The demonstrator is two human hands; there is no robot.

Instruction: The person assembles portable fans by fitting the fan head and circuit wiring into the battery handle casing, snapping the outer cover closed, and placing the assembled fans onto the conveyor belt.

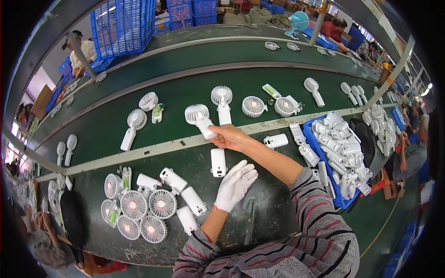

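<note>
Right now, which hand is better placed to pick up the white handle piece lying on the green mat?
Left. The gloved left hand rests empty just beside the white handle piece, while the bare right hand already grips a white fan.

A long green conveyor belt (139, 116) curves across the room, edged by pale rails. Beyond the belt, blue crates (123, 25) stack at the far left. Right of the belt stand a blue bin (320, 148) and a green floor (384, 217) with a yellow line.
</note>
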